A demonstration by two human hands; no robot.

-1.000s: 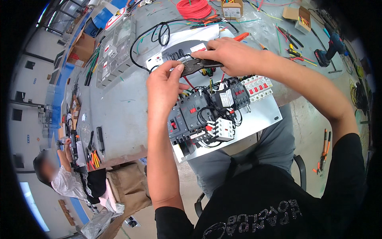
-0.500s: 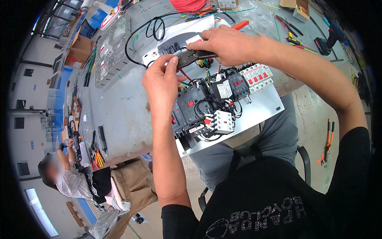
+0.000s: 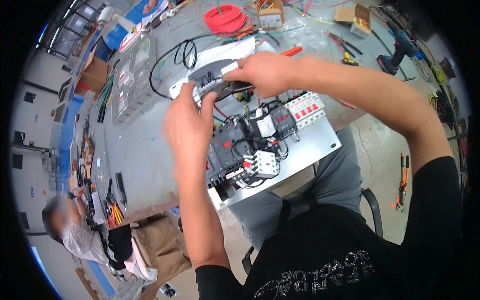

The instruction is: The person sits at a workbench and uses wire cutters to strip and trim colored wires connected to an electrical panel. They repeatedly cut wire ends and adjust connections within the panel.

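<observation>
3 cardboard boxes stand on or near the grey table (image 3: 142,157). The small box (image 3: 270,21) at the far side holds coloured bits, too small to tell apart; the open box (image 3: 345,14) to its right has yellow and orange pieces inside; the big box (image 3: 94,77) on the left has raised flaps, and I cannot tell what it contains. Near the big box lie clear cases (image 3: 132,85) with white and red parts showing within.

The right hand (image 3: 270,72) has its fingers curled closed round black pliers (image 3: 227,91), whose orange grip sticks out beyond the hand. The left hand (image 3: 187,117) is at the nose of the pliers, thumb and forefinger a little apart on either side of a light grey patch; it is blurred there, so I cannot tell whether they pinch anything.

The pliers are held above the far part of a metal plate (image 3: 315,146). On the plate sit black switches (image 3: 235,137), a white block (image 3: 266,165), a row of red-levered switches (image 3: 306,111) and tangled wires. The plate juts past the table edge over the person's legs (image 3: 345,172)
</observation>
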